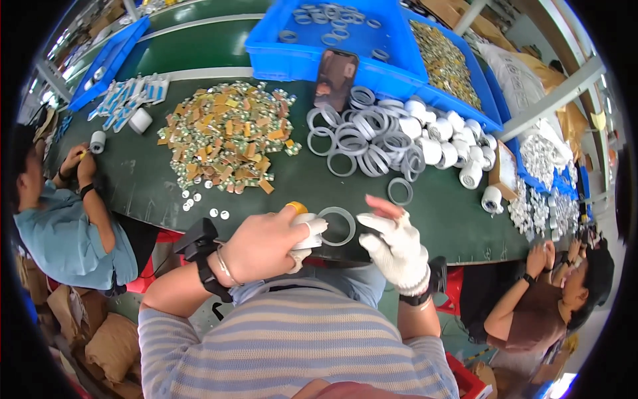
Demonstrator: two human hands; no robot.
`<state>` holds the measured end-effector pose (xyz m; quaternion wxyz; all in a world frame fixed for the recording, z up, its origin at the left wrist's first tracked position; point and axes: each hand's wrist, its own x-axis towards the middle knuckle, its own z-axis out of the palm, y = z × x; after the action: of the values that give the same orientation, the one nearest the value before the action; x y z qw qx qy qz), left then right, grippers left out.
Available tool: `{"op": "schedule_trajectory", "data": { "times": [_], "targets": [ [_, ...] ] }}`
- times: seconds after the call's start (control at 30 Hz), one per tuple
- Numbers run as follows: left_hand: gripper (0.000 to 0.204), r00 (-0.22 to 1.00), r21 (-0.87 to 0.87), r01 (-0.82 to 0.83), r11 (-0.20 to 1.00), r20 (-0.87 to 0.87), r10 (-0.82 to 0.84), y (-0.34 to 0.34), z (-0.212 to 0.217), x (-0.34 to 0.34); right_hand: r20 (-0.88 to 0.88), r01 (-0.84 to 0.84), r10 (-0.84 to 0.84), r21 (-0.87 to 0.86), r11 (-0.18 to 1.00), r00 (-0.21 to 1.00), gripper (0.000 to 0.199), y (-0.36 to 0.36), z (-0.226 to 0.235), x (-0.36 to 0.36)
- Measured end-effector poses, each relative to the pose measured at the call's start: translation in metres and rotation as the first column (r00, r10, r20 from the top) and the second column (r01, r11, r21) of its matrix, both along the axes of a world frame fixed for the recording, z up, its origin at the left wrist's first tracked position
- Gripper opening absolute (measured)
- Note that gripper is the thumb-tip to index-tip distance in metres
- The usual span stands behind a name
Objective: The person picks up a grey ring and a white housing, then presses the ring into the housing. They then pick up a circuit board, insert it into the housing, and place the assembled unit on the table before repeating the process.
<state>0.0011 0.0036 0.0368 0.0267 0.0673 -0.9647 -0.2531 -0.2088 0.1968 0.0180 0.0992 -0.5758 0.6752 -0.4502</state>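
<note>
My left hand point(259, 245), with a yellow cover on one fingertip and white wrapping on others, is closed around a white round housing point(308, 234) at the table's near edge. Fingers hide part of that housing. Just right of it, a translucent grey ring point(351, 228) lies between my hands. My right hand point(399, 251) wears a white glove with at least one finger bare. Its fingers are apart beside the ring, and nothing shows in them. Farther back rests a single grey ring point(400, 191), in front of a heap of grey rings point(372, 136).
A pile of small circuit boards point(229, 136) spreads at the left middle, with small white discs point(214, 213) before it. White cylindrical housings point(446, 139) crowd the right, near a phone point(336, 78) propped against a blue bin point(279, 61). Co-workers point(63, 229) sit at both sides.
</note>
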Motion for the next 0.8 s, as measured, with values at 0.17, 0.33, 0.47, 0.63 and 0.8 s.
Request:
{"op": "schedule_trajectory", "data": {
  "times": [0.17,0.33,0.47,0.63,0.8],
  "targets": [
    [0.071,0.992,0.014,-0.121,0.993,-0.027,0.121,0.006,-0.010,-0.003,-0.437,0.058,0.029,0.184,0.981,0.899,0.034,-0.019,0.013,0.032],
    [0.083,0.912,0.985,-0.142,0.098,0.091,0.401,0.002,-0.031,-0.003,0.553,0.053,-0.055,0.019,0.998,0.831,0.021,-0.004,0.012,0.024],
    [0.093,0.956,0.876,0.075,-0.476,0.072,0.285,0.009,-0.040,0.001,0.874,-0.209,0.021,0.093,0.974,0.486,0.026,-0.016,0.013,0.031],
    [0.120,0.956,0.984,0.062,-0.166,-0.010,0.295,0.024,-0.057,0.006,0.322,-0.064,0.058,0.009,0.998,0.945,0.026,-0.019,0.010,0.032],
    [0.117,0.947,0.997,0.006,-0.082,0.020,0.320,0.031,-0.057,0.007,0.223,-0.045,0.033,0.047,0.998,0.974,0.022,-0.020,0.019,0.037]
  ]
}}
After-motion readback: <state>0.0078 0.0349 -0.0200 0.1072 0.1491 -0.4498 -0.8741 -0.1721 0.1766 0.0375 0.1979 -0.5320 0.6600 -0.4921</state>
